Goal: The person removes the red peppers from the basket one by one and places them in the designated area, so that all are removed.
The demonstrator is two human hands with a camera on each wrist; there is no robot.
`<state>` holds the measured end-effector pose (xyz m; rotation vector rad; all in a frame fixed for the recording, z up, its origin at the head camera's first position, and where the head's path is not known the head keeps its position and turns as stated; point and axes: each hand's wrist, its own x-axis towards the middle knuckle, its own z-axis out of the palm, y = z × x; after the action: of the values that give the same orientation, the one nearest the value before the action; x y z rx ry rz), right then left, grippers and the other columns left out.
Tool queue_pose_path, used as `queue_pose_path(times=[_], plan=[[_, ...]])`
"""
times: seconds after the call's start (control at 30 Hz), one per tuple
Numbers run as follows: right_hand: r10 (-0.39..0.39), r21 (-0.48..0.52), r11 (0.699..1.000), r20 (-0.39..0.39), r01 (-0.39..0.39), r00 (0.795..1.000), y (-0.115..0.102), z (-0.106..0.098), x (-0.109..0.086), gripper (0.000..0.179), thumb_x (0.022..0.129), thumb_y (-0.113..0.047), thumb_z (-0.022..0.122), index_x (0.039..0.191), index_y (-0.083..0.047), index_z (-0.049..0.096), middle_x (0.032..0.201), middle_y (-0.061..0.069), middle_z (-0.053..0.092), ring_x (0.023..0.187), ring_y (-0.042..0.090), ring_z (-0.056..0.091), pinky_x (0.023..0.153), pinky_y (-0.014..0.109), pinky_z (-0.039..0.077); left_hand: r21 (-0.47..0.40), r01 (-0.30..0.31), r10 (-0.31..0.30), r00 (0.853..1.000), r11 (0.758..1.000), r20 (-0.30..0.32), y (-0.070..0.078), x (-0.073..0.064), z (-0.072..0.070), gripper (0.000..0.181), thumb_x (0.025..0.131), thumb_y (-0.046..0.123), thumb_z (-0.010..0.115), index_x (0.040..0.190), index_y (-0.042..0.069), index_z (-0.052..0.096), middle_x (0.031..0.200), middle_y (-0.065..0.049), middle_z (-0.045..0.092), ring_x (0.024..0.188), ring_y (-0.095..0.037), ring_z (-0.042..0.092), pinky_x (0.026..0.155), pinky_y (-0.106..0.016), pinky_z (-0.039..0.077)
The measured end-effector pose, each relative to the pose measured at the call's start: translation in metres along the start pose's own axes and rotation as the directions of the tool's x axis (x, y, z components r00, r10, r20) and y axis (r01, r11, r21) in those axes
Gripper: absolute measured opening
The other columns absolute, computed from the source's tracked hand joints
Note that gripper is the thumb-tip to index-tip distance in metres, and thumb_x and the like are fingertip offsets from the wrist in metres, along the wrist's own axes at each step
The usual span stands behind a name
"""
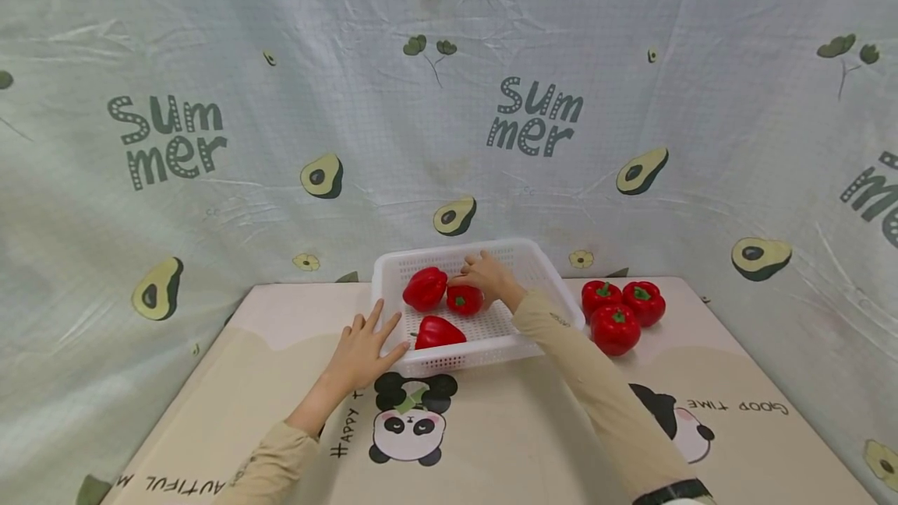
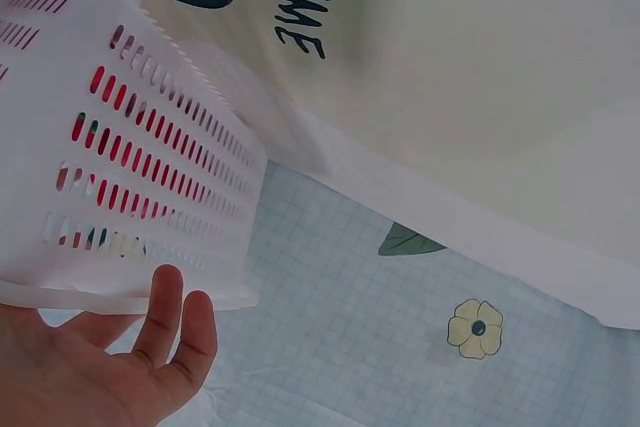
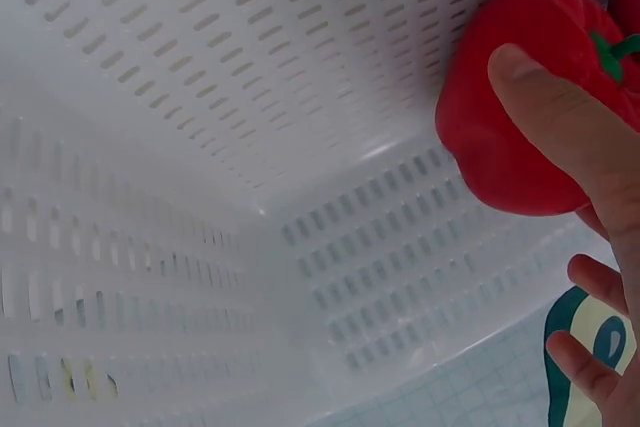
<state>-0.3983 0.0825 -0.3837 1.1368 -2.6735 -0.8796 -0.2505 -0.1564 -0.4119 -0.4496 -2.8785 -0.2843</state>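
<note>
A white perforated plastic basket [image 1: 501, 347] stands at the back of the table with three red bell peppers inside. My right hand [image 1: 489, 279] reaches into it and holds the middle bell pepper [image 1: 463, 302]. In the right wrist view the thumb [image 3: 560, 122] lies across that pepper's side, the other fingers partly hidden behind it. A second bell pepper [image 1: 425, 290] sits just left of the held one, and another bell pepper [image 1: 439, 332] lies by the front wall. My left hand [image 1: 359, 353], fingers spread, rests at the basket's left rim; the left wrist view shows its fingertips beside the slotted wall.
Right of the basket, three more red bell peppers [image 1: 617, 329] cluster on the table. A printed cream cloth [image 1: 505, 443] with pandas covers the tabletop. Behind the basket hangs a pale curtain [image 1: 393, 178] with avocados and lettering.
</note>
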Motion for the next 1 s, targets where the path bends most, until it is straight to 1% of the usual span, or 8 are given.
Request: queue_pose_path(times=[0.13,0.2,0.4,0.5,0.63,0.77,0.87,1.0], plan=[[0.001,-0.03,1.0,-0.006,-0.001,1.0,-0.0014,0.001,0.0008,0.068,0.07,-0.041,0.071,0.129,-0.038,0.038,0.129,-0.006,0.052,0.119,0.017,0.042,0.1,0.043,0.035,0.006,-0.003,0.004,1.0,1.0,-0.013,0.0001,-0.0008,-0.0003,0.06,0.084,0.051,0.047,0.132,0.016,0.044,0.145,-0.019,0.027,0.1,-0.032,0.041,0.083,-0.049,0.039],[0.001,-0.026,1.0,-0.008,-0.002,1.0,-0.0019,0.0016,0.0012,0.066,0.07,-0.043,0.07,0.128,-0.036,0.039,0.13,-0.005,0.051,0.119,0.018,0.042,0.1,0.043,0.035,0.009,-0.006,0.006,1.0,1.0,-0.018,-0.0001,-0.0012,-0.0003,0.06,0.084,0.051,0.047,0.132,0.016,0.045,0.144,-0.019,0.028,0.1,-0.032,0.041,0.083,-0.049,0.039],[0.019,-0.026,0.999,0.017,-0.019,1.0,-0.0027,0.0047,0.0023,0.075,0.069,-0.05,0.068,0.133,-0.028,0.035,0.127,-0.005,0.052,0.118,0.017,0.042,0.101,0.041,0.034,0.008,-0.011,0.011,1.0,1.0,-0.023,0.0,-0.0012,0.0002,0.06,0.084,0.051,0.047,0.132,0.016,0.044,0.144,-0.019,0.028,0.1,-0.032,0.041,0.083,-0.049,0.039],[0.023,-0.045,0.999,0.048,-0.021,0.999,-0.0031,0.0041,0.0017,0.078,0.068,-0.048,0.07,0.133,-0.03,0.032,0.126,-0.005,0.052,0.118,0.016,0.041,0.103,0.041,0.033,0.008,-0.008,0.008,1.0,1.0,-0.021,0.0,-0.0004,0.0007,0.06,0.084,0.052,0.046,0.133,0.016,0.044,0.145,-0.019,0.027,0.1,-0.032,0.041,0.083,-0.049,0.039],[0.011,-0.05,0.999,0.066,-0.008,0.998,-0.0024,0.003,-0.0001,0.079,0.065,-0.043,0.074,0.132,-0.034,0.032,0.125,-0.004,0.052,0.117,0.016,0.041,0.103,0.041,0.032,0.004,-0.004,0.004,1.0,1.0,-0.022,-0.0004,0.001,0.0008,0.061,0.084,0.052,0.046,0.133,0.017,0.043,0.145,-0.018,0.026,0.101,-0.032,0.04,0.085,-0.05,0.038],[-0.005,-0.022,1.0,0.06,0.006,0.998,-0.0008,0.004,-0.0021,0.074,0.065,-0.04,0.074,0.129,-0.035,0.037,0.123,-0.002,0.053,0.115,0.017,0.041,0.102,0.042,0.032,-0.002,-0.002,0.002,1.0,1.0,-0.021,-0.0009,0.0011,0.0009,0.061,0.084,0.052,0.046,0.133,0.017,0.043,0.145,-0.018,0.026,0.101,-0.032,0.04,0.085,-0.049,0.038],[-0.017,-0.002,1.0,0.052,0.017,0.998,0.001,0.005,-0.0042,0.068,0.066,-0.039,0.074,0.126,-0.033,0.041,0.123,-0.002,0.053,0.116,0.018,0.042,0.101,0.043,0.033,-0.003,-0.002,0.002,1.0,1.0,-0.015,-0.001,0.0007,0.0014,0.061,0.084,0.052,0.046,0.133,0.017,0.043,0.146,-0.018,0.026,0.101,-0.032,0.04,0.084,-0.049,0.037],[-0.028,0.003,1.0,0.031,0.028,0.999,0.0051,0.0057,-0.0064,0.064,0.068,-0.041,0.072,0.124,-0.031,0.043,0.121,0.0,0.054,0.114,0.019,0.043,0.098,0.043,0.035,-0.004,-0.001,0.001,1.0,1.0,-0.01,-0.001,0.0005,0.0018,0.061,0.084,0.052,0.046,0.133,0.016,0.043,0.146,-0.018,0.025,0.102,-0.032,0.04,0.084,-0.049,0.037]])
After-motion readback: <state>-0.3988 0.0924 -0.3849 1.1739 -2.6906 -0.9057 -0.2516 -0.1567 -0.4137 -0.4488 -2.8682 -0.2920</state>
